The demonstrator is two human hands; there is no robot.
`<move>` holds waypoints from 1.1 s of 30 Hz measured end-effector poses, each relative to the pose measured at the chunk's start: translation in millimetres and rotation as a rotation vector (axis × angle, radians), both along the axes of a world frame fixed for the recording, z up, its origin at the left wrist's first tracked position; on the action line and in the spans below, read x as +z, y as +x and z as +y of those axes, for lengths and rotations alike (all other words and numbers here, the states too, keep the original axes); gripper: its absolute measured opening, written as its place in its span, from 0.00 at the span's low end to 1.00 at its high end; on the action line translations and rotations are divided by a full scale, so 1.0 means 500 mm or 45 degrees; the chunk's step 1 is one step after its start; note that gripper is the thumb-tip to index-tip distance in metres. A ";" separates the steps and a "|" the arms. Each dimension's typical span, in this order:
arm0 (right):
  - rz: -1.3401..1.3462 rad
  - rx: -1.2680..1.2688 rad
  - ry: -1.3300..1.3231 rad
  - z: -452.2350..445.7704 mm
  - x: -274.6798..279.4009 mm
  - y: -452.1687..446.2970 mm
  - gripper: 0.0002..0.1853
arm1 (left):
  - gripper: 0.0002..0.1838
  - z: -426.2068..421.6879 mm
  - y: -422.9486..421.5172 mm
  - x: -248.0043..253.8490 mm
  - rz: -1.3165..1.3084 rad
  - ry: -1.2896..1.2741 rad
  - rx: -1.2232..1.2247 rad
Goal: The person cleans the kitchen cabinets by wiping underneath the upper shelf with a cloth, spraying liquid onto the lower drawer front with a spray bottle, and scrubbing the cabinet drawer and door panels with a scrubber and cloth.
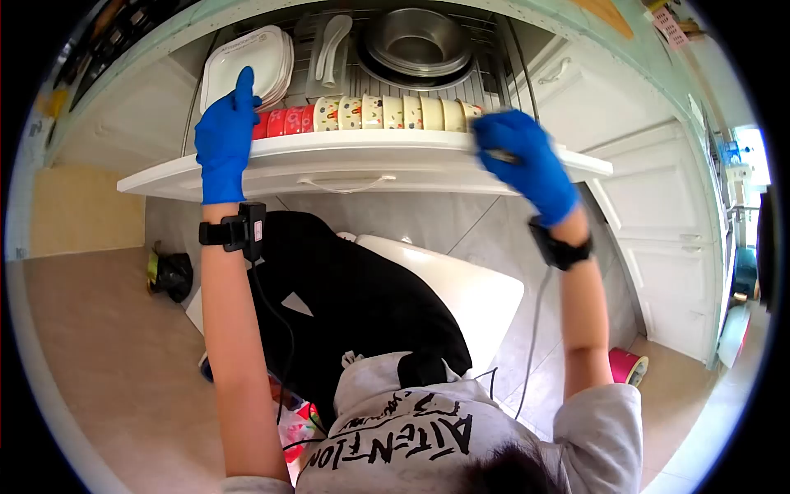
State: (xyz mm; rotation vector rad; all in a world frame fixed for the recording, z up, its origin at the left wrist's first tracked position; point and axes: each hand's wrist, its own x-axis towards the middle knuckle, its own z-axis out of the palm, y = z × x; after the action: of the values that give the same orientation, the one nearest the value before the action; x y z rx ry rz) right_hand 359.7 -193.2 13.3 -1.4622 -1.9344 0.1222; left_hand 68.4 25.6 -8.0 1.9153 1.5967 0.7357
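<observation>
My left hand [224, 140], in a blue glove, lies over the left part of the white drawer front [444, 161]. One finger stretches toward a stack of white square plates [239, 64]; the other fingers are partly hidden. My right hand [522, 160], also gloved in blue and smeared by motion, is curled closed above the drawer's right part. A small greyish thing shows at its fingers, too blurred to name. Beside it ends a row of bowls on their sides, red ones [284, 122] at left and cream patterned ones [393, 113] further right.
Inside the pulled-out drawer, white spoons [331, 51] lie in a clear tray, and stacked metal basins [420, 41] sit on the wire rack. White cabinet doors [646, 177] stand at right. A white stool-like surface [473, 284] is beneath me. A black bag [173, 276] lies on the floor at left.
</observation>
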 end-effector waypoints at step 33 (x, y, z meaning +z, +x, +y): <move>0.045 -0.265 -0.147 -0.210 0.013 0.310 0.09 | 0.26 0.070 -0.081 -0.069 -0.505 0.101 -0.291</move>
State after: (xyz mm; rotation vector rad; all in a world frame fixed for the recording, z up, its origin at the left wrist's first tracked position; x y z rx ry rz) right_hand 514.9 -298.4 19.9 -1.7166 -1.7600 0.1662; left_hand 27.7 60.7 -42.3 1.8253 1.1041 1.0156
